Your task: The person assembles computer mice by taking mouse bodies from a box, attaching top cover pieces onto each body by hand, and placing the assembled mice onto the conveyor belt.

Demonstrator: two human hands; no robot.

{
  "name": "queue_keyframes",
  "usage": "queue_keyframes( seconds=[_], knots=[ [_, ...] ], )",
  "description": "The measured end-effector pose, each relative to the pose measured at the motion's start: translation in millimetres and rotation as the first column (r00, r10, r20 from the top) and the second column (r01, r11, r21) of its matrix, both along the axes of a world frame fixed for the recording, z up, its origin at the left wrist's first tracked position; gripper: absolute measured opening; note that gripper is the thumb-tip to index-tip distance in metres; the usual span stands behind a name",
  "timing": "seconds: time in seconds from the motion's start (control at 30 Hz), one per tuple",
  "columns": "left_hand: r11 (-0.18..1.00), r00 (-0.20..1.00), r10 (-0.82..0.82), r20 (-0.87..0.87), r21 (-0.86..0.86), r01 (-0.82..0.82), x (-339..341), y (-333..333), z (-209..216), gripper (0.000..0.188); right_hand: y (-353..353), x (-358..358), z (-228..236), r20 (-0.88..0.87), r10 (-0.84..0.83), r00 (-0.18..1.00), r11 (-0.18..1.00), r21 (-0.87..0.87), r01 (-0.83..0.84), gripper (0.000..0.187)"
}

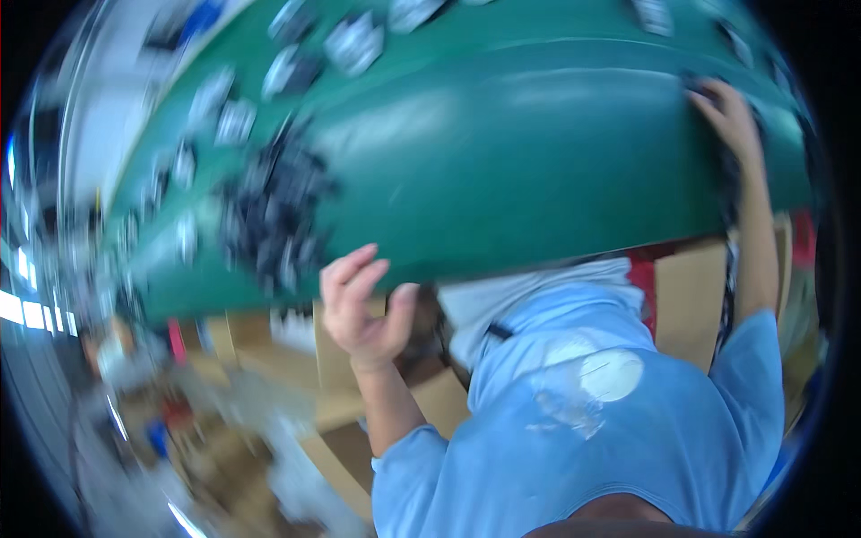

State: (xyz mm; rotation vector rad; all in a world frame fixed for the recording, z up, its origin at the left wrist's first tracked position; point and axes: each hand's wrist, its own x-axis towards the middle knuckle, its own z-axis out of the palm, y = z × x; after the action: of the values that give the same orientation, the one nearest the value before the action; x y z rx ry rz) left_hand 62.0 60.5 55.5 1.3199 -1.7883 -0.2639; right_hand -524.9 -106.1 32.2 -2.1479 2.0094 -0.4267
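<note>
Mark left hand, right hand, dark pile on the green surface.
left hand (355, 314): head view, middle of hand
right hand (735, 121): head view, middle of hand
dark pile (276, 206): head view, its middle

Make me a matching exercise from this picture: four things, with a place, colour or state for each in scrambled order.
Things:
1. left hand
2. right hand
3. heap of dark pieces
4. shirt

Descriptions:
A. toward the right end of the green table
B. light blue
C. empty, by the near edge
D. lying on the left part

Pairs: 1-C, 2-A, 3-D, 4-B
</note>
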Motion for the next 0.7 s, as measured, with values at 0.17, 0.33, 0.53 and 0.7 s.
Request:
queue_keyframes(
  seconds=[0.17,0.33,0.53,0.7],
  knots=[
    [0.327,0.318,0.931,-0.178,0.025,-0.945,136.7,226.5,1.1,0.014,-67.2,-120.2,-49.4,0.340,-0.035,0.940,0.999,0.033,0.026,0.045],
    [-0.203,-0.236,0.972,0.008,0.540,-0.817,203.8,456.4,-109.8,0.032,-95.0,-7.9,-59.5,0.393,0.124,0.911,0.986,0.058,-0.159,0.044],
    [-0.328,0.358,0.793,0.493,0.840,-0.431,183.6,556.1,-306.0,0.056,-69.2,56.6,-3.1,0.415,0.190,0.890,0.978,-0.002,-0.207,0.042],
    [-0.288,0.685,0.473,0.554,0.832,-0.474,160.5,494.0,-333.8,0.069,-4.8,91.4,42.3,0.361,0.254,0.897,0.967,-0.072,-0.245,0.038]
  ],
)
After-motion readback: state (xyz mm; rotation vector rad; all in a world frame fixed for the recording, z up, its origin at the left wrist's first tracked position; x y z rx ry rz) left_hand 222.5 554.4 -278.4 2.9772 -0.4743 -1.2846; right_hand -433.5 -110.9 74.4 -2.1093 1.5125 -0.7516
